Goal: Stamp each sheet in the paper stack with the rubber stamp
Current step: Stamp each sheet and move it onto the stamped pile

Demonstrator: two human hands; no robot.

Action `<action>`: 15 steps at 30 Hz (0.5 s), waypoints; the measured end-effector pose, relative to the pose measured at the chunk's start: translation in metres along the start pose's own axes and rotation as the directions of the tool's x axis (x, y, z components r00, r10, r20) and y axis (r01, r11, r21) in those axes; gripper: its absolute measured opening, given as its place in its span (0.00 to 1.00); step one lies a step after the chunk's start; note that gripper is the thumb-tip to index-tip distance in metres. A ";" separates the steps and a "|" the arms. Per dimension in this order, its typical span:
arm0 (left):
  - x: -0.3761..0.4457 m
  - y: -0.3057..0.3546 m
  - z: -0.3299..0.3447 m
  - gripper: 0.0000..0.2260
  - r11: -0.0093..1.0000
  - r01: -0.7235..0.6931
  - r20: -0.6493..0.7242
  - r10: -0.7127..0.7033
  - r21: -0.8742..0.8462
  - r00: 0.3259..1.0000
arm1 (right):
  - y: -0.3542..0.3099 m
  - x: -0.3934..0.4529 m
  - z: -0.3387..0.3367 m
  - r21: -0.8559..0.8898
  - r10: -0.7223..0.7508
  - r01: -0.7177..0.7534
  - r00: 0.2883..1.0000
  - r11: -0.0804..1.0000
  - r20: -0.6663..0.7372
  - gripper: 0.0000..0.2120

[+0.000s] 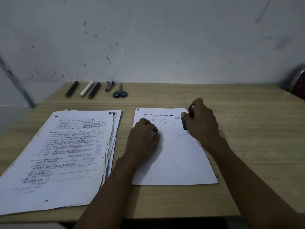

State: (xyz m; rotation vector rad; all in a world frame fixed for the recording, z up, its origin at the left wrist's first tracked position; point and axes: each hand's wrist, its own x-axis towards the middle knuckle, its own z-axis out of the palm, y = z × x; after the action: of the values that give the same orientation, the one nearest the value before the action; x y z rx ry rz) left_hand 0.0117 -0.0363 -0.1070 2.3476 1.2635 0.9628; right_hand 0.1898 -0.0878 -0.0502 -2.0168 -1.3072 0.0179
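Note:
A single white sheet (pixel 175 156) with a few printed lines at its top lies on the wooden desk in front of me. My right hand (pixel 202 120) grips the rubber stamp (pixel 184 123), dark-based with a red top, at the sheet's upper right edge. My left hand (pixel 142 138) rests on the sheet's left part with its fingers curled, holding nothing that I can see. A thick stack of printed sheets (pixel 66 156) lies to the left; its top page carries a faint blue stamp mark.
Along the back of the wooden desk (pixel 247 129) lie three markers (pixel 85 90), a small stapler (pixel 109 85) and blue-handled scissors (pixel 120 92). A wall rises right behind them. A dark red and metal object (pixel 297 81) sits at the far right corner.

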 end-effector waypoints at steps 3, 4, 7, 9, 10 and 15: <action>0.000 0.000 0.000 0.07 1.000 -0.001 0.005 0.001 -0.016 1.000 | -0.004 0.002 0.007 -0.059 0.009 -0.006 0.999 0.998 0.050 0.14; 0.000 -0.001 0.000 0.07 1.000 -0.001 0.006 0.001 -0.015 1.000 | -0.004 0.003 0.009 -0.079 0.012 -0.007 0.998 0.997 0.064 0.15; 0.001 -0.001 0.001 0.06 1.000 -0.007 0.007 0.007 -0.003 1.000 | -0.003 0.003 0.013 -0.122 0.019 -0.007 0.995 0.992 0.098 0.15; 0.001 0.000 0.000 0.07 1.000 -0.002 0.009 0.002 -0.010 1.000 | -0.004 0.004 0.014 -0.143 0.033 -0.016 0.993 0.990 0.114 0.16; 0.001 0.000 -0.001 0.08 1.000 0.002 0.012 -0.002 -0.014 1.000 | -0.003 0.005 0.015 -0.155 0.039 -0.020 0.992 0.988 0.122 0.16; 0.000 0.002 -0.002 0.08 1.000 0.000 0.010 0.000 -0.020 1.000 | -0.009 0.010 0.013 -0.232 0.034 -0.008 0.994 0.973 0.107 0.24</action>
State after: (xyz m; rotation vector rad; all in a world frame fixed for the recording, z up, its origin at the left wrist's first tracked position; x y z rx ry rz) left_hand 0.0113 -0.0376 -0.1047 2.3349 1.2445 0.9580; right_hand 0.1828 -0.0710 -0.0514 -2.2540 -1.4117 -0.0136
